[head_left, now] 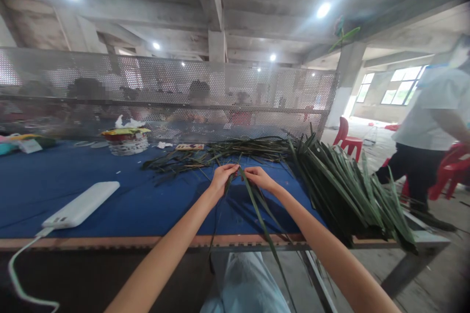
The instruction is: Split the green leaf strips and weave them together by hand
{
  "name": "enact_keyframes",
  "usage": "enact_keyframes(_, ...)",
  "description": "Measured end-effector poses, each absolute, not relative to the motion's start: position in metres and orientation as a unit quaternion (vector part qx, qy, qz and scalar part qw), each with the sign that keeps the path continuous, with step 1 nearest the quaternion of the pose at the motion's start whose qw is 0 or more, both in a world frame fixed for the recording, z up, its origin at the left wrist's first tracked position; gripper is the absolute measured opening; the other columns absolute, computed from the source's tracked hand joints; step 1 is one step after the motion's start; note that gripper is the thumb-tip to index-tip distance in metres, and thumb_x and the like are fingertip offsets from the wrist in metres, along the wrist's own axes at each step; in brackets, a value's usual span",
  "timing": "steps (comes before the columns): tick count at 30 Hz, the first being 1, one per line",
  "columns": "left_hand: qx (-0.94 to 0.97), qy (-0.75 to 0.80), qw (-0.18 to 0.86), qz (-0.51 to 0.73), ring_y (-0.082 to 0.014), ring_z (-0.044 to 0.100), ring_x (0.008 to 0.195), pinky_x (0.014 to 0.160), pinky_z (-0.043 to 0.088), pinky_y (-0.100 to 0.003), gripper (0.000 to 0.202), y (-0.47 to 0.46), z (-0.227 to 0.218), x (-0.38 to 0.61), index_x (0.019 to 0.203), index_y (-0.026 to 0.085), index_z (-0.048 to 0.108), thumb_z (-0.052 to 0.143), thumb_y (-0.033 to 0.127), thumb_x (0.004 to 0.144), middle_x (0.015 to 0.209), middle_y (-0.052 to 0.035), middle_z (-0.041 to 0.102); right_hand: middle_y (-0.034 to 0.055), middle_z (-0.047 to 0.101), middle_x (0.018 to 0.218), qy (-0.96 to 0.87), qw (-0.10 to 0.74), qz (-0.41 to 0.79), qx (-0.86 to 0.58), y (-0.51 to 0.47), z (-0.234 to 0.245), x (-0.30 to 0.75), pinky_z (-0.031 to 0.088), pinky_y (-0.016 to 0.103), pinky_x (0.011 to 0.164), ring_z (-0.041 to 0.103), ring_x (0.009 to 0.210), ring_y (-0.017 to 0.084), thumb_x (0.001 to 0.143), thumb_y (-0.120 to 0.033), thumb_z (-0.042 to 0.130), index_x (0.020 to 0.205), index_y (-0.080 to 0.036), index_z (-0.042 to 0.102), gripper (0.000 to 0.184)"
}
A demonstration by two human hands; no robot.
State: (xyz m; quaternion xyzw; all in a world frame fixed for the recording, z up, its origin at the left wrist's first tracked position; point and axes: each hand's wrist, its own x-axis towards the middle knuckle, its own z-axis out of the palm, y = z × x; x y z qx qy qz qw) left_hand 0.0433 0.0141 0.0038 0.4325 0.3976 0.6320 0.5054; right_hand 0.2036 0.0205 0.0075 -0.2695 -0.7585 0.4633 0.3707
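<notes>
Above the blue tabletop (165, 215), both hands pinch long green leaf strips (257, 205) where the strips come together. My left hand (223, 177) is closed, thumb and fingertips on the left side of the join. On the other side my right hand (260, 177) has its fingers closed around the strips too. From between the hands, the loose ends fan out downward and hang past the table's front edge towards my lap. The exact crossing at the fingertips is too small to make out.
A big pile of green leaves (341, 190) covers the table's right end; thinner strips (249, 149) lie behind my hands. Left are a white power bank (82, 204) with cable and a woven basket (128, 142). A perforated screen (165, 93) stands behind. A person (428, 117) is at right near red chairs (348, 139).
</notes>
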Motion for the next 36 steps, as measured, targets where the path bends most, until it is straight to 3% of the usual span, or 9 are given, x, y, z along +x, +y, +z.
enact_keyframes(9, 0.469, 0.375, 0.516, 0.612, -0.0106, 0.054, 0.055, 0.058, 0.040, -0.023, 0.024, 0.015, 0.001, 0.043, 0.063, 0.012, 0.071, 0.083, 0.029, 0.050, 0.058, -0.0018, 0.063, -0.0061, 0.037, 0.053, -0.760, 0.400, 0.426, -0.283, 0.024, 0.003, 0.200, 0.025, 0.021, 0.048, 0.032, 0.051, 0.008, 0.076, -0.059, 0.053, 0.063, -0.017, 0.050, 0.044)
enact_keyframes(28, 0.460, 0.377, 0.525, 0.609, -0.0096, 0.053, 0.054, 0.059, 0.042, -0.023, 0.026, 0.015, 0.000, 0.047, 0.063, 0.013, 0.070, 0.085, 0.028, 0.047, 0.058, -0.0007, 0.063, -0.0047, 0.040, 0.054, -0.757, 0.398, 0.430, -0.289, 0.024, 0.004, 0.200, 0.027, 0.021, 0.048, 0.034, 0.051, 0.009, 0.078, -0.048, 0.050, 0.065, -0.016, 0.053, 0.034)
enact_keyframes(36, 0.461, 0.369, 0.549, 0.592, -0.0114, 0.056, 0.056, 0.062, 0.044, -0.024, 0.022, 0.010, 0.001, 0.049, 0.064, 0.013, 0.070, 0.082, 0.025, 0.049, 0.059, -0.0014, 0.064, -0.0048, 0.039, 0.055, -0.761, 0.426, 0.394, -0.289, 0.029, -0.003, 0.199, 0.028, 0.022, 0.051, 0.035, 0.053, 0.009, 0.079, -0.045, 0.048, 0.061, -0.018, 0.046, 0.033)
